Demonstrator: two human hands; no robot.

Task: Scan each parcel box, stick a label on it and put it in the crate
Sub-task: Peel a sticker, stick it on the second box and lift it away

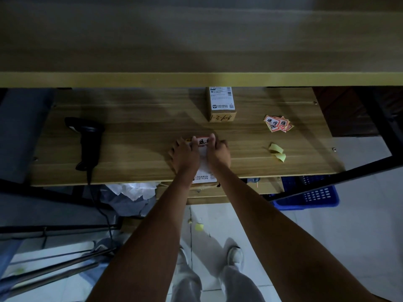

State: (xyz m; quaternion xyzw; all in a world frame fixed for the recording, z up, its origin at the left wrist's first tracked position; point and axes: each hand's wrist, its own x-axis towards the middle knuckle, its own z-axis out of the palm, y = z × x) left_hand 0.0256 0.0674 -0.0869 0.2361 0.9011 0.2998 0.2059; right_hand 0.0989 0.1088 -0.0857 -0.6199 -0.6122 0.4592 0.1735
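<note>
A parcel box (204,178) lies at the table's front edge, mostly covered by my hands. A red-bordered label (202,142) sits on its far end. My left hand (185,154) rests flat on the box's left side, fingers spread, fingertips at the label's left end. My right hand (218,151) presses on the right side, fingers over the label's right end. A second parcel box (222,104) stands at the back of the table. A black barcode scanner (88,141) lies at the left. The blue crate (314,195) stands on the floor under the table's right end.
A small pile of red-bordered labels (278,123) lies at the right, with yellow backing strips (277,151) nearer the front. A wooden shelf (196,78) overhangs the table's back. Crumpled plastic (133,191) sits under the table, and the scanner's cable hangs off the front edge.
</note>
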